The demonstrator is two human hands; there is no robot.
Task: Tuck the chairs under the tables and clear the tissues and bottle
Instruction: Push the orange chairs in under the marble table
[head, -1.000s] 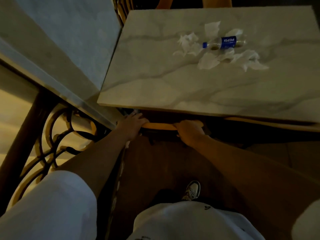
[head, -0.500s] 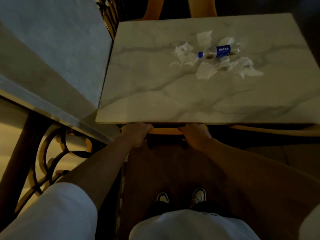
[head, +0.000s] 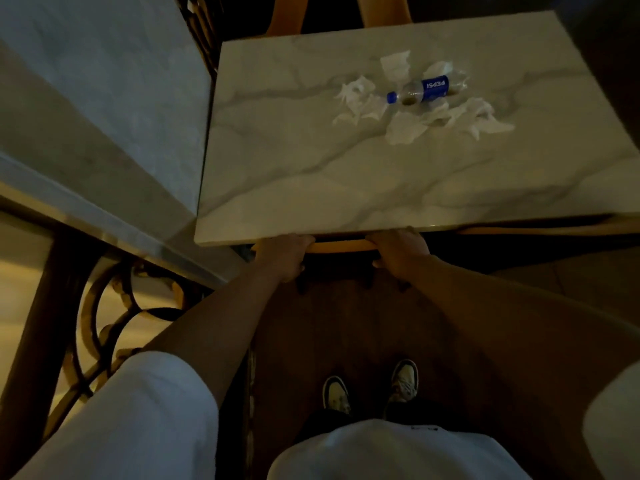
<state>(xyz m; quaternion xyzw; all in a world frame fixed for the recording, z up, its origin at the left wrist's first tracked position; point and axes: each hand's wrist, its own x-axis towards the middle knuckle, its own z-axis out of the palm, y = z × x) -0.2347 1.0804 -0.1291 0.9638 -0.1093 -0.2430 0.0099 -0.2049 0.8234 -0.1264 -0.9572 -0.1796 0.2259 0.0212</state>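
A marble-topped table (head: 311,188) stands in front of me. On its far right part lies a clear plastic bottle (head: 424,90) with a blue label and cap, on its side among several crumpled white tissues (head: 360,98). At the table's near edge the wooden top rail of a chair (head: 341,244) shows, most of the chair hidden under the table. My left hand (head: 285,252) grips the rail's left end and my right hand (head: 400,247) grips its right end.
A second marble table (head: 90,109) stands on the left with a dark scrolled metal base (head: 104,306) below it. Another wooden chair (head: 377,10) shows beyond the far edge. A further wooden rail (head: 554,230) runs under the near right edge. My shoes (head: 370,386) stand on brown floor.
The chair rail has moved forward with both hands on it, from well short of the table's edge to right at that edge. My feet stepped closer together.
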